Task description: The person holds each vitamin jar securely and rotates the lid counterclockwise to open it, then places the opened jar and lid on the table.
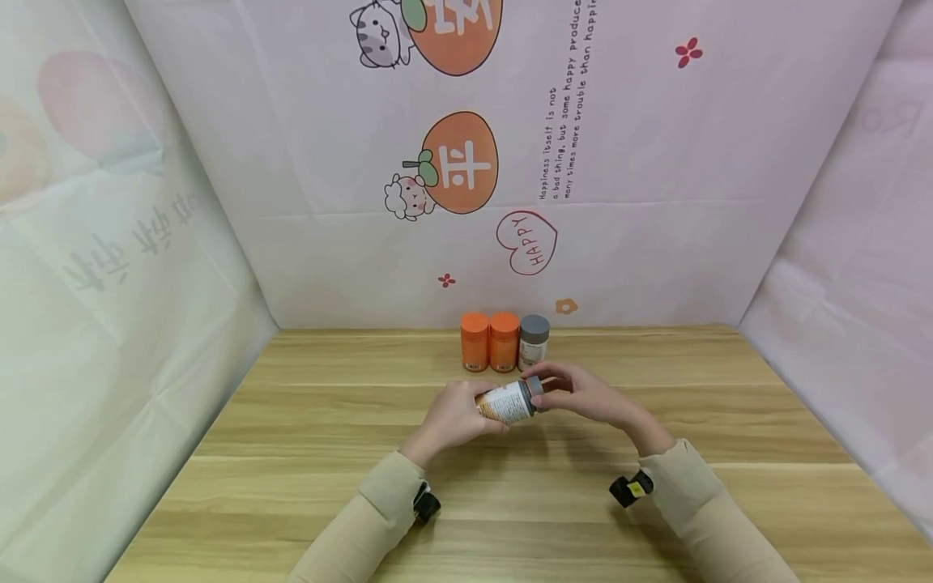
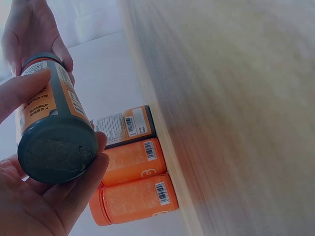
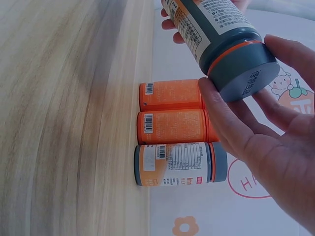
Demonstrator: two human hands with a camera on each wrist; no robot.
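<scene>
A dark grey bottle with a white and orange label is held tilted above the table, its cap end toward the right. My left hand grips the body, thumb across the label in the left wrist view, where the dark base faces the camera. Around the grey cap my right hand curls its thumb and fingers, pinching the rim. A thin orange ring shows just below the cap in the right wrist view. Whether the cap is turning cannot be told.
Behind the hands, two orange bottles and a grey-capped white-labelled bottle stand upright in a touching row. They are on the wooden table, near the printed back sheet. White sheets also flank both sides.
</scene>
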